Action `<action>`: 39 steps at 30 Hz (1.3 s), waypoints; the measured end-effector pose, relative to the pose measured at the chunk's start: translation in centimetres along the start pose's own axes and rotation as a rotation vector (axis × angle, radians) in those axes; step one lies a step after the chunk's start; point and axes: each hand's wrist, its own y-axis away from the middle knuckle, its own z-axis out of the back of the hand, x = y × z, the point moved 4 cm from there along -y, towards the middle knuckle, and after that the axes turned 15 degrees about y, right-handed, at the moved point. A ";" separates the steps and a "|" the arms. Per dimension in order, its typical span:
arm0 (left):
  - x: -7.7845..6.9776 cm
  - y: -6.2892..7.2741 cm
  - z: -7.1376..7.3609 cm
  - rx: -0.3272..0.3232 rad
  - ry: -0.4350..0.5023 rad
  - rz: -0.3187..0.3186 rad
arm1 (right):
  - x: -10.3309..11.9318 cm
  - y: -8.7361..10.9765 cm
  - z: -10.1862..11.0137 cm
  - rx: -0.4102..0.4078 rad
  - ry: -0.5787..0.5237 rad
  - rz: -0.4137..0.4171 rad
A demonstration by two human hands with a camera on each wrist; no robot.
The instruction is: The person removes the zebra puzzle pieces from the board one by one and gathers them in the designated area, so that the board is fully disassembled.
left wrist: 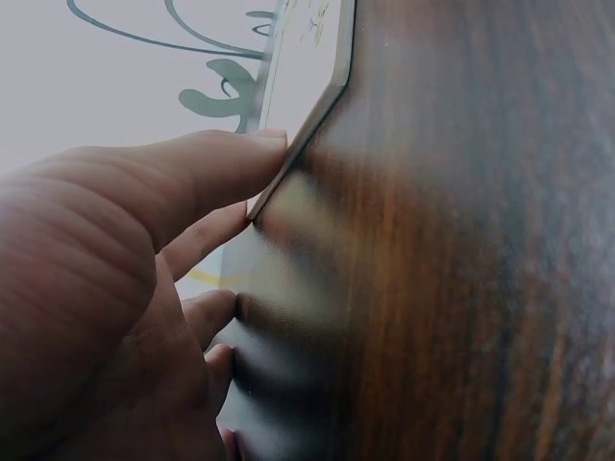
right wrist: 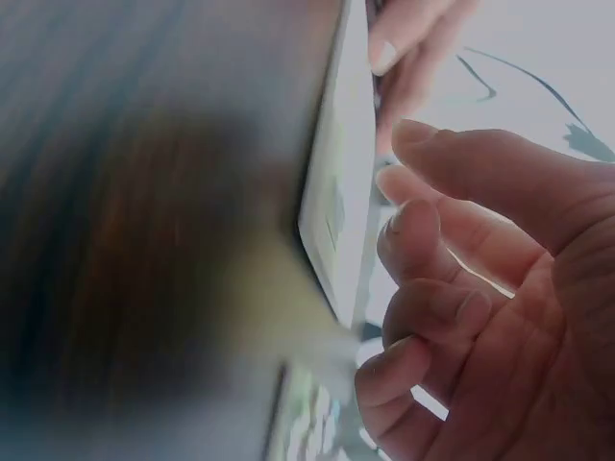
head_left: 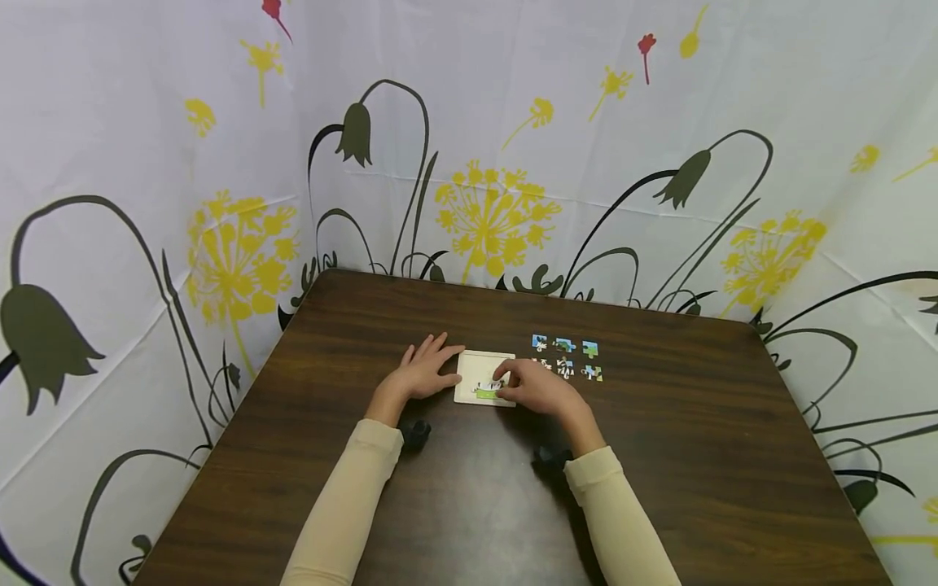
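A pale, thin square puzzle board [head_left: 471, 365] lies on the table. Joined pieces [head_left: 486, 393] with green and black-and-white print fill part of its lower area. My left hand [head_left: 423, 370] spreads its fingers at the board's left side; in the left wrist view its thumb [left wrist: 226, 168] and index finger touch the board's edge. Over the right part of the board is my right hand [head_left: 538, 387], fingers loosely bent. The right wrist view shows its thumb [right wrist: 480, 173] and fingertips slightly apart, with no piece visible between them.
Several loose jigsaw pieces [head_left: 564, 346] lie in two rows right of the board, the lower row partly behind the right hand. Dark wrist devices [head_left: 416, 435] sit at both wrists. Behind the brown table [head_left: 681, 423] hangs a flower-print cloth [head_left: 484, 98].
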 end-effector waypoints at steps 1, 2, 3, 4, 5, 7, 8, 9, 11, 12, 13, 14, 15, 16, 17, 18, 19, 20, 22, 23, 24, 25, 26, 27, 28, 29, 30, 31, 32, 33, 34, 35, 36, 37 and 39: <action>0.3 -0.1 0.0 -0.001 0.004 -0.004 | 0.3 -0.3 -0.2 0.007 0.005 0.001; 0.4 -0.2 -0.1 0.000 0.005 -0.005 | 0.6 -0.6 -0.4 0.012 0.008 -0.002; 0.7 -0.4 -0.1 -0.001 0.007 -0.010 | 0.8 -0.9 -0.5 0.018 0.014 -0.007; 0.8 -0.5 -0.2 0.001 0.011 -0.008 | 1.0 -1.1 -0.6 0.023 0.012 -0.011; 0.9 -0.5 -0.2 0.001 0.009 -0.009 | 1.1 -1.3 -0.7 0.029 0.008 -0.015; 1.1 -0.7 -0.2 0.000 0.005 -0.004 | 1.4 -1.6 -0.9 0.039 0.014 -0.024; 1.1 -0.8 -0.2 0.001 -0.001 0.003 | 1.4 -1.7 -0.9 0.042 0.012 -0.027; 1.3 -0.9 -0.2 -0.001 -0.004 0.006 | 1.5 -1.9 -0.9 0.047 0.013 -0.028; 1.3 -1.1 -0.1 -0.004 -0.010 0.011 | 1.6 -2.1 -0.8 0.045 0.026 -0.027; 1.3 -1.2 -0.1 -0.007 -0.010 0.012 | 1.6 -2.2 -0.8 0.044 0.035 -0.025; 1.3 -1.3 0.0 -0.010 -0.008 0.011 | 1.7 -2.3 -0.8 0.043 0.040 -0.022; 1.3 -1.3 0.0 -0.011 -0.009 0.014 | 1.7 -2.3 -0.8 0.041 0.043 -0.018; 1.3 -1.3 0.0 -0.013 -0.009 0.016 | 1.7 -2.4 -0.8 0.040 0.044 -0.015; 1.3 -1.3 0.0 -0.014 -0.008 0.013 | 1.7 -2.5 -0.8 0.037 0.044 -0.013; 1.3 -1.3 0.0 -0.014 -0.005 0.011 | 1.7 -2.5 -0.9 0.035 0.040 -0.011; 1.3 -1.3 0.0 -0.013 -0.007 0.010 | 1.7 -2.5 -1.0 0.035 0.037 -0.011; 1.3 -1.3 -0.1 -0.012 -0.010 0.010 | 1.7 -2.6 -1.1 0.037 0.033 -0.010; 1.3 -1.3 -0.1 -0.011 -0.011 0.009 | 1.6 -2.6 -1.3 0.039 0.029 -0.007; 1.4 -1.2 -0.3 -0.008 -0.014 0.006 | 1.6 -2.6 -1.6 0.050 0.028 -0.006; 1.4 -1.2 -0.3 -0.008 -0.016 0.009 | 1.6 -2.6 -1.7 0.056 0.029 -0.006; 1.4 -1.1 -0.4 -0.009 -0.016 0.009 | 1.6 -2.6 -1.8 0.062 0.031 -0.004; 1.3 -1.0 -0.4 -0.010 -0.017 0.009 | 1.5 -2.6 -1.9 0.065 0.030 -0.005; 1.3 -1.0 -0.4 -0.012 -0.016 0.009 | 1.5 -2.5 -1.9 0.066 0.030 -0.004; 1.2 -0.9 -0.4 -0.012 -0.018 0.010 | 1.5 -2.5 -1.9 0.067 0.029 -0.003; 1.2 -0.9 -0.4 -0.014 -0.019 0.010 | 1.6 -2.5 -1.9 0.068 0.026 -0.001; 1.1 -0.9 -0.4 -0.015 -0.019 0.010 | 1.6 -2.5 -1.9 0.068 0.020 0.005; 1.1 -0.9 -0.4 -0.015 -0.019 0.010 | 1.6 -2.5 -1.8 0.068 0.015 0.011; 1.1 -0.9 -0.4 -0.015 -0.019 0.009 | 1.6 -2.5 -1.8 0.070 0.008 0.019; 1.1 -1.0 -0.4 -0.016 -0.017 0.007 | 1.6 -2.5 -1.8 0.070 0.001 0.030; 1.1 -1.0 -0.4 -0.015 -0.020 0.008 | 1.6 -2.5 -1.8 0.071 -0.005 0.039; 1.2 -1.1 -0.4 -0.015 -0.017 0.006 | 1.6 -2.5 -1.8 0.073 -0.012 0.049; 1.2 -1.2 -0.4 -0.015 -0.014 0.005 | 1.6 -2.5 -1.8 0.073 -0.016 0.060; 1.3 -1.2 -0.4 -0.014 -0.014 0.007 | 1.7 -2.6 -1.7 0.074 -0.019 0.070; 1.4 -1.3 -0.4 -0.013 -0.013 0.010 | 1.7 -2.6 -1.7 0.075 -0.023 0.080; 1.6 -1.4 -0.5 -0.010 -0.017 0.020 | 1.6 -2.7 -1.8 0.078 -0.019 0.094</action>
